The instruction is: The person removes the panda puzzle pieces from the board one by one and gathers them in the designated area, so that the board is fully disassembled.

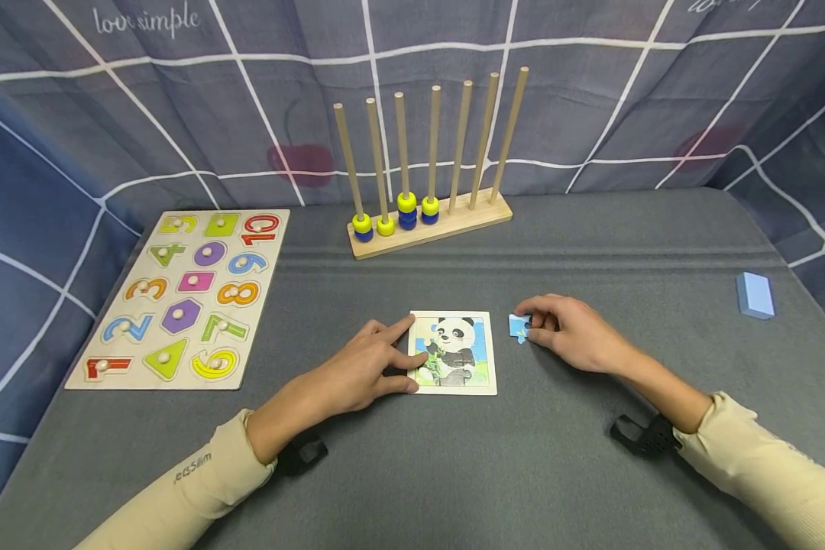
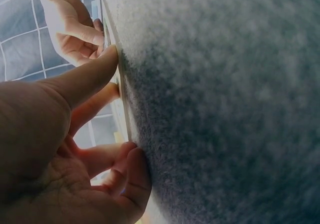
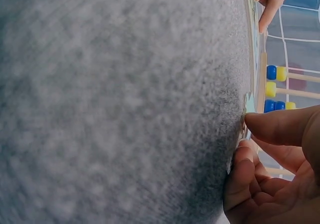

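Cream sleeves (image 1: pixel 199 473) come in nearest you, a black wrist mount (image 1: pixel 646 435) below each cuff. Your left hand (image 1: pixel 360 367) has its fingers spread: index at the top left corner of the panda jigsaw (image 1: pixel 493 367), another fingertip on the picture, thumb by the lower left corner. The jigsaw lies flat in its pale frame on grey cloth (image 1: pixel 467 473), between your hands.

Your right hand (image 1: pixel 580 332) pinches a light-blue jigsaw piece (image 1: pixel 518 326) by its right edge, thumb against fingers; piece just beside the frame's right side, apart from it. Whether it touches the cloth, you cannot tell.

Left of you, a number-and-shape peg board (image 1: pixel 257 336), knobbed pieces in rows. Well off to your right, a pale blue block (image 1: pixel 755 296).

Farther out, a wooden bead abacus (image 1: pixel 447 225), seven rods; yellow and blue beads low on the four leftmost. Behind it, a blue-grey curtain (image 1: pixel 591 92) with white grid lines, reddish cherry prints and "love simple" lettering.
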{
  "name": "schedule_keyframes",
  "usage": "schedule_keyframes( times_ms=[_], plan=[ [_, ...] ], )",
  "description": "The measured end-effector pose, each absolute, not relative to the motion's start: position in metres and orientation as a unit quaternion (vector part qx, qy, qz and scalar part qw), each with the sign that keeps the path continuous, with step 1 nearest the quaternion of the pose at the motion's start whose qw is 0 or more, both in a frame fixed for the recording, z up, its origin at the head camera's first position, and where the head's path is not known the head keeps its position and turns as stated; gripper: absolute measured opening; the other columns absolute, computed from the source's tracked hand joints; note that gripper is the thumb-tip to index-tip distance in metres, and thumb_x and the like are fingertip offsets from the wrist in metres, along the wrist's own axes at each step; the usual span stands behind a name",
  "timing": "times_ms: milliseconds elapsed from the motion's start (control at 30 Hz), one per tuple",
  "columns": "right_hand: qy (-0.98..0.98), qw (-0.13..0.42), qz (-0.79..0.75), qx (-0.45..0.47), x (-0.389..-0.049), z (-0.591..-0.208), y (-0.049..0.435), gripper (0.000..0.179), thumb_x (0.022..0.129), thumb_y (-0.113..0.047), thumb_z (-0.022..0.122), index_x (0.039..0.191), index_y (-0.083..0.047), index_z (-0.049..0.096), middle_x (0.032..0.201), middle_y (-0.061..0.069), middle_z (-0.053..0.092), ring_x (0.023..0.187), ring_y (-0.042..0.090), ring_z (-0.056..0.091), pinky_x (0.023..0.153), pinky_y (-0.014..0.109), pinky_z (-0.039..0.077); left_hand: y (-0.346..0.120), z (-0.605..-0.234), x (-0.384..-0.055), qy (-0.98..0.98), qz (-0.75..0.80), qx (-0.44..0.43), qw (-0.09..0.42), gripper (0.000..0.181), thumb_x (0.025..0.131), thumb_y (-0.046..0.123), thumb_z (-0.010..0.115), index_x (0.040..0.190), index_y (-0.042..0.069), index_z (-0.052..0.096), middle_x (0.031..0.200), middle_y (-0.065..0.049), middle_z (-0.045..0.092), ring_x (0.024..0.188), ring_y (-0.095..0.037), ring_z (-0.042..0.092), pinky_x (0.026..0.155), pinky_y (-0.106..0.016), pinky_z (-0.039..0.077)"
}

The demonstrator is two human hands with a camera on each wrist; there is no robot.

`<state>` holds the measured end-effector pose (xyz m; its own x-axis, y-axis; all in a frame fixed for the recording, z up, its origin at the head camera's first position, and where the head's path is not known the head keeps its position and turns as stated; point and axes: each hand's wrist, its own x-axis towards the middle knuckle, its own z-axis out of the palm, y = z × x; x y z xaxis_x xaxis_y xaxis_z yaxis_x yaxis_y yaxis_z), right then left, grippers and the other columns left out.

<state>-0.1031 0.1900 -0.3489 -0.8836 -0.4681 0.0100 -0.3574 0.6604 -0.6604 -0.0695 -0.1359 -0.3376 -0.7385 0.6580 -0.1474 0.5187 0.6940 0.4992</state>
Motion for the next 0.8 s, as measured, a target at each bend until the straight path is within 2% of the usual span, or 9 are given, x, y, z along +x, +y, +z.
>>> schedule_keyframes(
  times_ms=[300, 800],
  plan=[
    [0.908, 0.078, -0.337, -0.237, -0.1023, -0.3485, 0.1902, 0.024, 0.088, 0.004, 0.068, 0.111, 0.0, 0.07, 0.083, -0.001, 0.056, 0.07, 0.013, 0.048, 0.064, 0.029, 0.039, -0.1361, -0.339, -0.0681, 0.905, 0.227, 0.324, 0.156, 0.045, 0.089, 0.03, 0.073, 0.131, 0.015, 0.065, 0.158, -0.02, 0.026, 0.109, -0.027, 0.045, 0.09, -0.044, 0.041],
    [0.902, 0.084, -0.353, -0.233, -0.1023, -0.3471, 0.1886, 0.025, 0.09, 0.001, 0.066, 0.115, 0.002, 0.069, 0.08, -0.003, 0.057, 0.068, 0.012, 0.047, 0.062, 0.027, 0.038, -0.1367, -0.3394, -0.0674, 0.905, 0.221, 0.329, 0.152, 0.044, 0.09, 0.03, 0.073, 0.131, 0.015, 0.065, 0.158, -0.02, 0.025, 0.109, -0.026, 0.045, 0.09, -0.043, 0.041]
  ],
)
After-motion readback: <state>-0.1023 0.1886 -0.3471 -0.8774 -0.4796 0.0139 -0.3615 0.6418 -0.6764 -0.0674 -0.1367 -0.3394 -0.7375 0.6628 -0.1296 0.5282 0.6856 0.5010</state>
